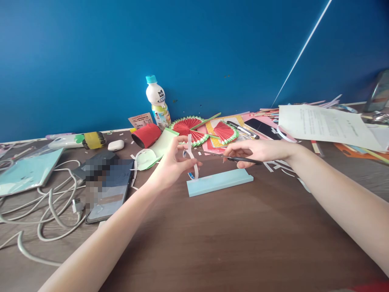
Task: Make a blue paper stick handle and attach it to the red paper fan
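Note:
My left hand pinches a small roll of whitish tape on a blue core. A loose strip of it stands up above my fingers. In my right hand is a pair of scissors with black handles. Their thin blades point left toward the tape; whether they touch it I cannot tell. Just below both hands, a folded light-blue paper strip lies on the brown table, its left end near the bottom of the tape.
Red and green pleated paper fans lie behind my hands, beside a bottle against the blue wall. A red paper cup lies left of them. Phones, white cables, an earbud case and a printed sheet surround the work area.

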### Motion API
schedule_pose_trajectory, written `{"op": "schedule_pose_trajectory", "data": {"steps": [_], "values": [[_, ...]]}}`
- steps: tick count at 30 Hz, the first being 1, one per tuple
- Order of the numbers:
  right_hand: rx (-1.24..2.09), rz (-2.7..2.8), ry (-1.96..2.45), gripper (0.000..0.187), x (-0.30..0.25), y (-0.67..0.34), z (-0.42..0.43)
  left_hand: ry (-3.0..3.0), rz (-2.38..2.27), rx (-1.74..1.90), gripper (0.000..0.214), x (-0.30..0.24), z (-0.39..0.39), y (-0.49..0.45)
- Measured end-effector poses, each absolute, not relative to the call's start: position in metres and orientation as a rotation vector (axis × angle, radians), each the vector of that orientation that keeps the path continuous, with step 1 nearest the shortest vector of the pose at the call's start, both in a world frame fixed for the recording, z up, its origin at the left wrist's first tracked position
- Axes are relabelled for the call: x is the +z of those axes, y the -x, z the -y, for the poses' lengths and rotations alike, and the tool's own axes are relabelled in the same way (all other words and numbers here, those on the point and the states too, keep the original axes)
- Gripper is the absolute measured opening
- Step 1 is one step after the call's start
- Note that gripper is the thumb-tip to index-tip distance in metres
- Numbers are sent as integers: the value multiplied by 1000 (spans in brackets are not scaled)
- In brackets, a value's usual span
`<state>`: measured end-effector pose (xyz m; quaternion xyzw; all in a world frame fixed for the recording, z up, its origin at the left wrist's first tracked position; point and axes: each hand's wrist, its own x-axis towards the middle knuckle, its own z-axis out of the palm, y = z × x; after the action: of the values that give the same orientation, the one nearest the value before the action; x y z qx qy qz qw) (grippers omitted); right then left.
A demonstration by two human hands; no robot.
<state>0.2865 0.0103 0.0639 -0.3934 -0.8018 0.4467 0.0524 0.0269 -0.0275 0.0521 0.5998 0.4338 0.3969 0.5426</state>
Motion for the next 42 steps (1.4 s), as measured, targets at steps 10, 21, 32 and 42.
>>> {"op": "schedule_pose_trajectory", "data": {"steps": [10,21,32,42], "values": [[1418,2378,1177,48,60,-282,-8,-1473,-959,862,47,55,29,-26],[1501,2288,1186,40,61,-280,-7,-1448,-955,849,48,56,31,-27],[1400,2371,1185,40,60,-280,-7,-1534,-985,790,48,57,32,-26],[1483,2345,1177,41,62,-279,-5,-1494,-974,764,48,59,33,-27]]}}
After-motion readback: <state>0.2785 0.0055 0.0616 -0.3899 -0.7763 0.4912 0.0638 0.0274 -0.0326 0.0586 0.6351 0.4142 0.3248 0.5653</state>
